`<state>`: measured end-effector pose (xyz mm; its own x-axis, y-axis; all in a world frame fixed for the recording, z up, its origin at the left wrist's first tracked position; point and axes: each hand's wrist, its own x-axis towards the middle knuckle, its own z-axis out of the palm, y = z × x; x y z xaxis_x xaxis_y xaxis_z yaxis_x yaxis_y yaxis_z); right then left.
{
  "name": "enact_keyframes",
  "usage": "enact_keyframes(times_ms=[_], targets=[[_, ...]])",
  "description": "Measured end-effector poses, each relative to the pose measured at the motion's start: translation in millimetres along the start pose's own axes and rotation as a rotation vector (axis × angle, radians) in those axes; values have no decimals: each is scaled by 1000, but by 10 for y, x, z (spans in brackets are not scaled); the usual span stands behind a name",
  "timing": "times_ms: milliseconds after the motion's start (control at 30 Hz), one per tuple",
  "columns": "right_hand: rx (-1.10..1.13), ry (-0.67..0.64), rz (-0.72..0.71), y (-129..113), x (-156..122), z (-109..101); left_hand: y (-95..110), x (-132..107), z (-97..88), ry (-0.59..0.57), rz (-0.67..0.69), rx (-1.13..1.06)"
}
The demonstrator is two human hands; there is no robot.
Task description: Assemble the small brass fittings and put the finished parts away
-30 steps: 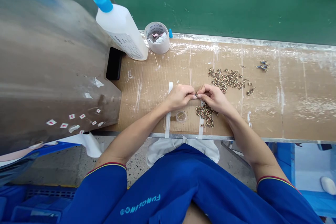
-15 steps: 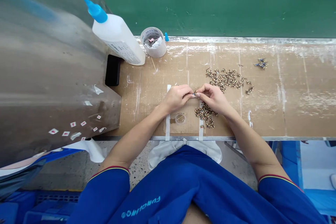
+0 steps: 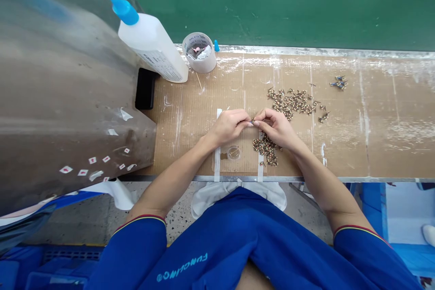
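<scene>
My left hand [image 3: 231,126] is closed in a pinch on a tiny blue and brass-coloured part [image 3: 252,122], mostly hidden by the fingertips. My right hand [image 3: 276,126] pinches the same spot from the other side, thumb and forefinger pressed together. One heap of small brass-coloured metal parts [image 3: 267,148] lies just below my right hand, and a looser heap of similar parts [image 3: 295,102] spreads above it. To the lower left of the fingers stands a small round clear dish [image 3: 233,153]. Farther right, several blue and brass pieces [image 3: 339,83] sit in a little cluster.
A white bottle with a blue nozzle [image 3: 152,47] stands at the back left. Beside it are a tape-roll cup with scraps [image 3: 200,54], a blue cap [image 3: 216,46], a thin stick [image 3: 199,81] and a black box [image 3: 145,89]. A metal panel [image 3: 78,99] borders the cardboard-covered bench [image 3: 384,136].
The view has shifted very slightly. Both hands stay pinched together in the same place, with hardly any finger movement.
</scene>
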<state>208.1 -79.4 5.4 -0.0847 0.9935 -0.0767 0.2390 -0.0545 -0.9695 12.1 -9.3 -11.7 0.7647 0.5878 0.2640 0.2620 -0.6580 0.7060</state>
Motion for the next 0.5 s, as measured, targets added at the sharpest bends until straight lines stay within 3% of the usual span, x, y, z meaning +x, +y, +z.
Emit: enact_keyframes(times_ms=[133, 233, 500], targets=[[-4, -126, 11, -23, -1, -60, 26, 18, -41, -87, -30, -38], [-26, -147, 6, -13, -5, -56, 57, 19, -58, -115, -57, -45], [-1, -119, -48, -15, -17, -5, 121, 28, -80, -57, -140, -192]])
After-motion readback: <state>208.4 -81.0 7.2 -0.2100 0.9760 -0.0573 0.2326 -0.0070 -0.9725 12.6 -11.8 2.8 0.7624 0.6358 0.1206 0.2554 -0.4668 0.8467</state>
